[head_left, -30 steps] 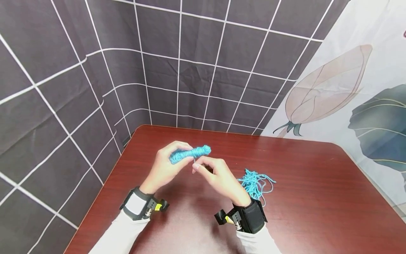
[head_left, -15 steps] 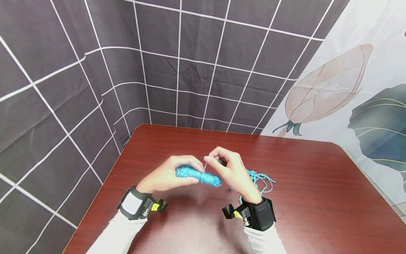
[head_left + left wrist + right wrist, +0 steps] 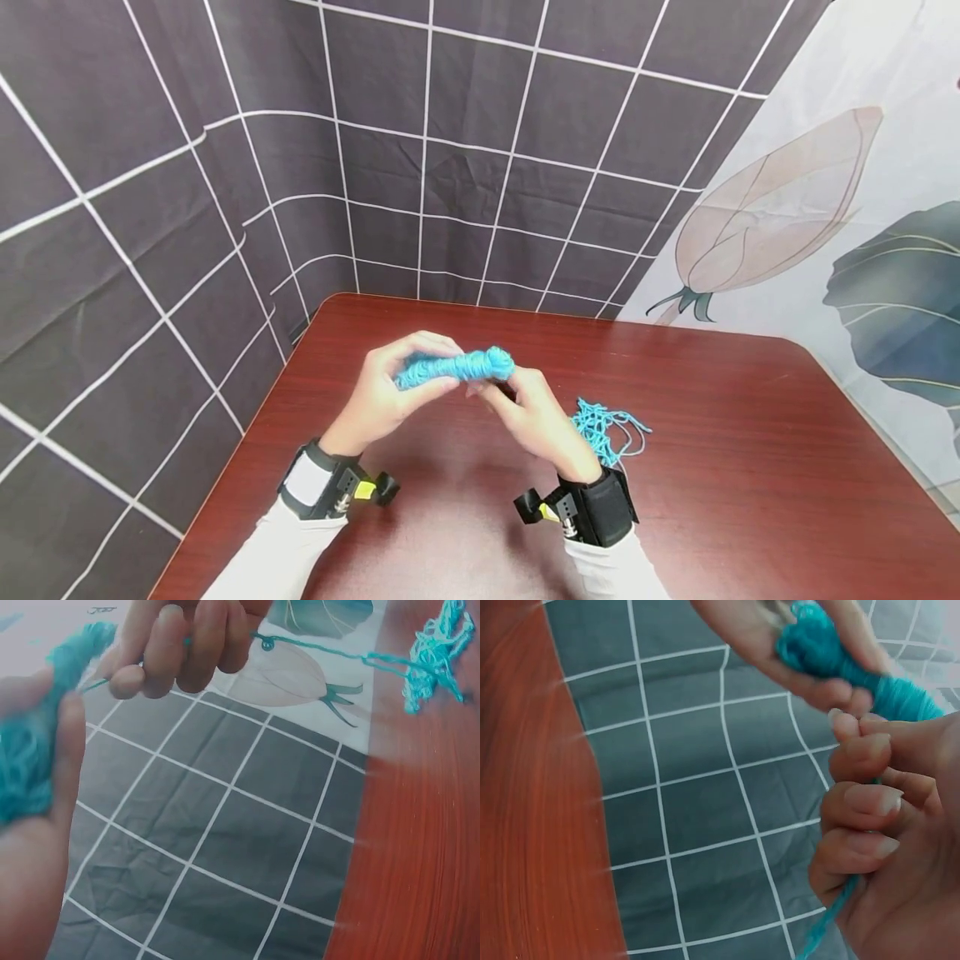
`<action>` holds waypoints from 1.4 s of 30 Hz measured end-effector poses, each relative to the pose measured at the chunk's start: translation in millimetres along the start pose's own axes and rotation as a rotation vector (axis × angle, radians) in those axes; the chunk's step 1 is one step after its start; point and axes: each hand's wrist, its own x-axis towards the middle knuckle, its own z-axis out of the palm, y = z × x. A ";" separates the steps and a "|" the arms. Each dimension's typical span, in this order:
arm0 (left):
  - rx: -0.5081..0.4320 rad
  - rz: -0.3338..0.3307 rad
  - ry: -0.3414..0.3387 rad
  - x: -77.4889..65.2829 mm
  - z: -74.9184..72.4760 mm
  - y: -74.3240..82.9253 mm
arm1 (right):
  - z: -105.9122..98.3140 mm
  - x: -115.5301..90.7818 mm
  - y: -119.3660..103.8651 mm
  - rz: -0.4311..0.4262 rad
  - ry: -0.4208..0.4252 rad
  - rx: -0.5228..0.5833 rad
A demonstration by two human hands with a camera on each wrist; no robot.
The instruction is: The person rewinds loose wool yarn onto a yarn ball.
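My left hand [image 3: 378, 396] grips a bundle of blue yarn [image 3: 480, 365] between thumb and fingers, above the table. The bundle is long and wound round its middle, with looped ends, as the right wrist view shows. Close beside it, my right hand [image 3: 534, 421] pinches a single strand, its fingers curled. From that hand the yarn strand [image 3: 319, 648] runs on toward a loose heap of blue yarn [image 3: 600, 429] on the table, seen in the left wrist view. In the head view the right fingertips are partly hidden by the bundle.
The dark red table [image 3: 720, 467] reaches out to the right. Behind it and at the left hangs a grey cloth with white grid lines [image 3: 480, 183]. A white cloth with a flower print [image 3: 772, 217] hangs at the right.
My right hand has gone up over the bundle, then back down beside it with the strand. The left hand has tilted the bundle down and up again.
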 end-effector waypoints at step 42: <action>0.100 0.028 0.124 -3.8 5.6 -14.5 | 5.8 -3.9 21.5 -0.058 -0.078 -0.031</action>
